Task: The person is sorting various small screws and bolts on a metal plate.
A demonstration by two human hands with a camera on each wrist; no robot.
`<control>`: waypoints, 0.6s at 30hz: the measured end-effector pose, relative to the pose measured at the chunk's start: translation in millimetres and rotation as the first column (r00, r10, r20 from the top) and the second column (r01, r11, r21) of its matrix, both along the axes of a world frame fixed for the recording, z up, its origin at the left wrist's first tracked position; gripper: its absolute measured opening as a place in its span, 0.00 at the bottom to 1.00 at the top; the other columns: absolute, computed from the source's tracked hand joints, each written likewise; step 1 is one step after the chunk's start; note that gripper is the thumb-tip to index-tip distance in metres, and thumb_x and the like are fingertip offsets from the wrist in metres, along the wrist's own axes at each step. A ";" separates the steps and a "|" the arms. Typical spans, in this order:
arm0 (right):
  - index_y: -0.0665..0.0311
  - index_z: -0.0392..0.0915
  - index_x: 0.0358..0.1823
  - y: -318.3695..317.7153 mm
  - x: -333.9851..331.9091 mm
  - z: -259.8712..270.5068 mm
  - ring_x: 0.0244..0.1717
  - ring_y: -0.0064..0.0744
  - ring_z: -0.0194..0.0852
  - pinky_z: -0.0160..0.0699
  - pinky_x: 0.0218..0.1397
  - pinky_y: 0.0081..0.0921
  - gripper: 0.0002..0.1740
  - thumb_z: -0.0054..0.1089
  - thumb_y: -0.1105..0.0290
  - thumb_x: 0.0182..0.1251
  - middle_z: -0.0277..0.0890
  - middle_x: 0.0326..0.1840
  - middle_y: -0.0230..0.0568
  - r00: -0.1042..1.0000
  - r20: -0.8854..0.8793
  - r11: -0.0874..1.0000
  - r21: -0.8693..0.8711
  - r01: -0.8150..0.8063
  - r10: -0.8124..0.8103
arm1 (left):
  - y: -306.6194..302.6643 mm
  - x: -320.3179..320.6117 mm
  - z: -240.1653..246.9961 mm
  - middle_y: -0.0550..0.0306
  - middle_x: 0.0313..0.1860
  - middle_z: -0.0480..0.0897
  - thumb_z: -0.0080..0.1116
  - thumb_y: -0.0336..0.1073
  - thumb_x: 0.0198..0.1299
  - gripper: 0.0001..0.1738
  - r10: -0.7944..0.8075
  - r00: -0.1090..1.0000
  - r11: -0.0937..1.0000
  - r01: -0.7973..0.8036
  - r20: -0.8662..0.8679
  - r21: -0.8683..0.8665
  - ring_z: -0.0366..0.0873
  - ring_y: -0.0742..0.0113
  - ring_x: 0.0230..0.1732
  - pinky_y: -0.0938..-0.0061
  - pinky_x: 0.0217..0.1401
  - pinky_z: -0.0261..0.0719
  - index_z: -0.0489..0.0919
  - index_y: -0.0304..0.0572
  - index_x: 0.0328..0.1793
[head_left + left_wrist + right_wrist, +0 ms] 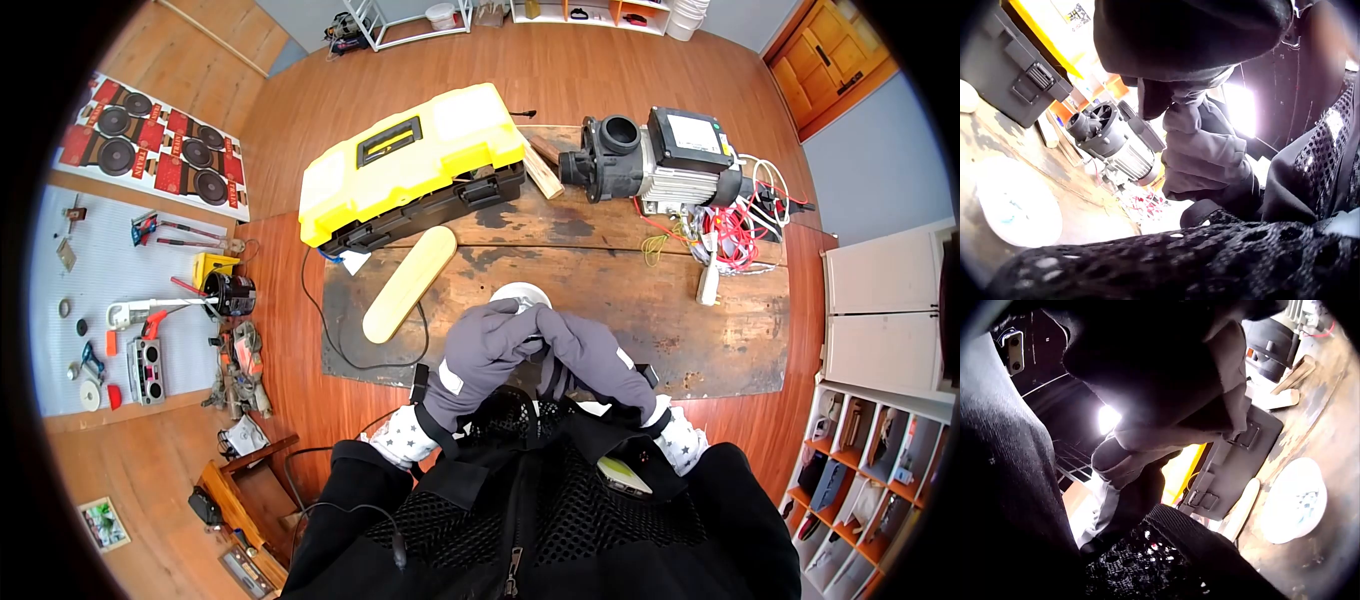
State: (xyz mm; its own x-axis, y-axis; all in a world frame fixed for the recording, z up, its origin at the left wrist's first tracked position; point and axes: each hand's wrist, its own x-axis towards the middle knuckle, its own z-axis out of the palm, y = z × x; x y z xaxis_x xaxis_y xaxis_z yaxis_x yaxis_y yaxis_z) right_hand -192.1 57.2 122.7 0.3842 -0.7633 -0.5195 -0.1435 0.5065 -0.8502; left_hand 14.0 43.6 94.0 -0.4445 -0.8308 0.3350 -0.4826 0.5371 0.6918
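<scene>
Both hands wear grey gloves and meet in front of the black mesh vest [520, 430], at the table's near edge. My left hand [482, 348] and my right hand [592, 350] have their fingertips close together. In the left wrist view, the right hand [1205, 153] shows curled fingers near the dark underside of the left. I cannot tell what, if anything, is between the fingers. Just beyond them sits a white bowl [1280, 503] with small pale bluish bits in it; in the head view the hands partly cover this bowl [524, 292].
A yellow-lidded black toolbox [430, 195] stands at the back left of the worn wooden table [600, 300]. Before it lies a rounded wooden board [410, 285] beside a black cable. A pump [660, 160], wood pieces [541, 170] and tangled red wires [738, 235] occupy the back right.
</scene>
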 end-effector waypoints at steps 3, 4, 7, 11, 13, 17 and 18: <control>0.69 0.81 0.48 0.2 0.7 -8.8 0.25 0.26 0.81 0.78 0.29 0.22 0.33 0.47 0.41 0.80 0.80 0.26 0.37 1.000 0.005 1.000 0.026 -0.013 0.013 | 0.6 1.4 -3.3 0.54 0.40 0.87 0.68 0.38 0.60 0.17 0.003 1.000 0.999 -0.002 0.031 -0.043 0.86 0.51 0.45 0.65 0.48 0.82 0.85 0.50 0.57; 0.69 0.81 0.48 0.4 1.0 -9.4 0.25 0.25 0.81 0.78 0.29 0.21 0.34 0.46 0.40 0.80 0.80 0.27 0.36 1.000 0.004 1.000 0.022 -0.013 0.013 | 0.7 -0.2 1.7 0.55 0.40 0.87 0.67 0.39 0.61 0.17 0.021 0.998 1.000 -0.020 0.053 -0.018 0.86 0.52 0.44 0.65 0.48 0.82 0.85 0.49 0.56; 0.68 0.80 0.49 -1.9 0.8 2.7 0.25 0.34 0.82 0.79 0.30 0.29 0.30 0.47 0.43 0.80 0.81 0.28 0.42 0.998 -0.034 0.998 0.037 -0.044 0.045 | 1.5 -5.2 25.7 0.53 0.39 0.87 0.66 0.40 0.65 0.16 0.031 0.996 0.893 0.011 -0.085 0.450 0.86 0.53 0.44 0.68 0.49 0.82 0.86 0.48 0.57; 0.63 0.78 0.50 5.1 -2.1 -48.3 0.29 0.46 0.82 0.80 0.33 0.39 0.22 0.48 0.50 0.80 0.81 0.31 0.47 0.900 -0.433 0.728 -0.634 -0.263 -0.052 | 7.0 -5.5 5.9 0.52 0.40 0.87 0.63 0.41 0.69 0.16 0.136 0.972 0.836 -0.009 -0.191 0.548 0.86 0.57 0.43 0.71 0.50 0.81 0.85 0.47 0.60; 0.58 0.77 0.51 0.7 -3.4 -29.2 0.33 0.55 0.80 0.80 0.36 0.46 0.16 0.48 0.55 0.79 0.80 0.33 0.48 0.887 -0.461 0.633 -0.690 -0.352 -0.010 | 6.8 -4.4 6.5 0.50 0.41 0.88 0.61 0.42 0.71 0.17 0.154 0.957 0.762 0.044 -0.247 0.647 0.86 0.60 0.43 0.73 0.50 0.81 0.84 0.48 0.63; 0.55 0.78 0.52 1.1 -4.2 -36.4 0.34 0.54 0.80 0.80 0.36 0.46 0.13 0.48 0.58 0.79 0.79 0.35 0.44 0.875 -0.484 0.615 -0.695 -0.372 -0.018 | 6.6 -4.5 11.8 0.53 0.50 0.89 0.65 0.34 0.68 0.18 0.273 0.923 0.532 0.090 -0.271 0.842 0.84 0.71 0.48 0.76 0.56 0.81 0.84 0.40 0.63; 0.57 0.78 0.50 0.2 -2.4 -38.1 0.31 0.50 0.81 0.80 0.34 0.43 0.15 0.48 0.55 0.80 0.79 0.32 0.44 0.863 -0.503 0.565 -0.727 -0.391 -0.050 | 7.8 -5.6 11.6 0.54 0.48 0.89 0.66 0.34 0.68 0.18 0.245 0.936 0.595 0.061 -0.253 0.801 0.84 0.72 0.47 0.77 0.55 0.81 0.85 0.41 0.62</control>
State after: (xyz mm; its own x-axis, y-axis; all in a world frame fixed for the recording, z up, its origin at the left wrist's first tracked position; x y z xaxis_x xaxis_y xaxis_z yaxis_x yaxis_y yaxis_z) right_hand -194.4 57.3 84.6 0.4635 -0.8781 0.1189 -0.5939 -0.4074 -0.6938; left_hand 8.4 51.3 105.6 -0.3504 -0.8598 -0.3714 -0.1790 -0.3278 0.9276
